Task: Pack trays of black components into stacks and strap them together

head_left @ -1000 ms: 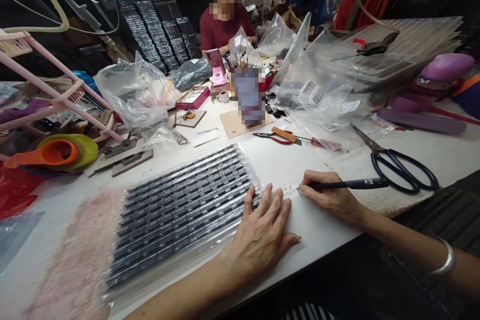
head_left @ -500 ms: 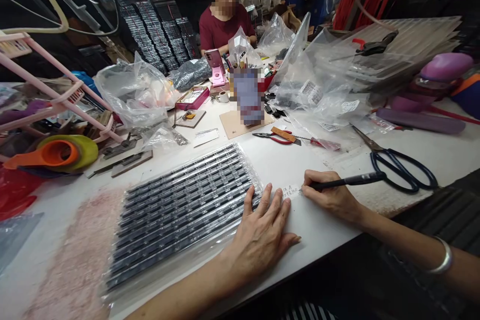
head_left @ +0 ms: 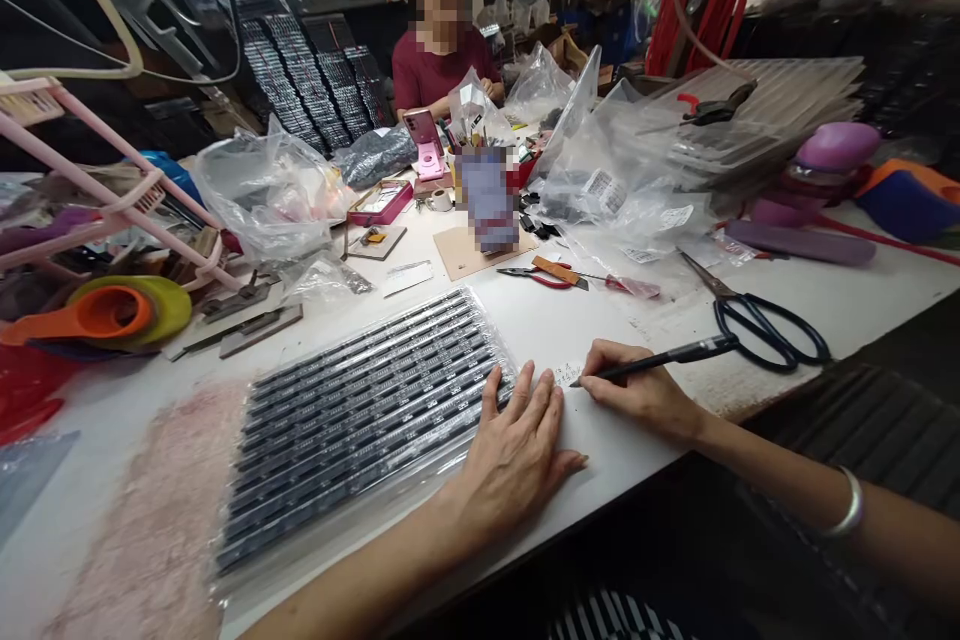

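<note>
My right hand (head_left: 637, 390) grips a black pen (head_left: 667, 357), its tip down on a small white slip (head_left: 568, 376) that carries handwritten marks. Flat beside it lies my left hand (head_left: 517, 445), fingers spread, the fingertips at the slip's left end and at the edge of a clear plastic-wrapped pack (head_left: 360, 410). Rows of dark strips with small pale markings fill that pack. How much of the slip lies under my left fingers is hidden.
Large scissors (head_left: 765, 320) lie to the right, red-handled pliers (head_left: 544, 277) beyond the slip. Clear plastic bags (head_left: 622, 195), a pink rack (head_left: 127, 200) and an orange scoop (head_left: 97, 312) crowd the table. A person in a dark red shirt (head_left: 435, 70) sits opposite.
The pen tip has moved to just below the handwriting, with my right hand slightly nearer my left. My left hand stays flat in place. The whole view has shifted a little.
</note>
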The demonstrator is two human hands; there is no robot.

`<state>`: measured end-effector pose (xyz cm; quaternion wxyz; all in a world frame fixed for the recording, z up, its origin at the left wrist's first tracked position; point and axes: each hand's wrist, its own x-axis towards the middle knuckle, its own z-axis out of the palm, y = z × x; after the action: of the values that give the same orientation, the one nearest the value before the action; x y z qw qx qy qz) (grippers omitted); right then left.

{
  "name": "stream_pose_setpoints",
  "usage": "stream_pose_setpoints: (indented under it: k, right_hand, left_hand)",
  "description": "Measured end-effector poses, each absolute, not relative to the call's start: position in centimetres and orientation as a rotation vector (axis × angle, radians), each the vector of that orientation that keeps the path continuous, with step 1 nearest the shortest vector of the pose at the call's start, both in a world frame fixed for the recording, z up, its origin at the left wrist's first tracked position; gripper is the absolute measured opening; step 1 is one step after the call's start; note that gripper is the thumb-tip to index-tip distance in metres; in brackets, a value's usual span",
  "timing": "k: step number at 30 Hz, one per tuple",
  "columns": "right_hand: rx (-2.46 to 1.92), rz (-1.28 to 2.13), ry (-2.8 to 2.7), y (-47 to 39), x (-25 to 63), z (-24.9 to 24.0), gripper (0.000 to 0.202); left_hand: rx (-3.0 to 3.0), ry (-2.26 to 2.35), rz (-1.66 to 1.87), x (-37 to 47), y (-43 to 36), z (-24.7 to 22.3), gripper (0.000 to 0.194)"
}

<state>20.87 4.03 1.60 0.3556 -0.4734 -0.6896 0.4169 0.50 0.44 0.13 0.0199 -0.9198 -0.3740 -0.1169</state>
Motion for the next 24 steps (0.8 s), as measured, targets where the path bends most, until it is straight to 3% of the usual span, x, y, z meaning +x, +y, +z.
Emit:
stream_pose_setpoints:
  k: [24]
  right_hand:
    - [-1.178,0.976,-1.987,3.9,20.4,0.6,0.021]
  left_hand:
    - [-2.866,-1.152,-0.372,0.3,0.4,0.0,0.06]
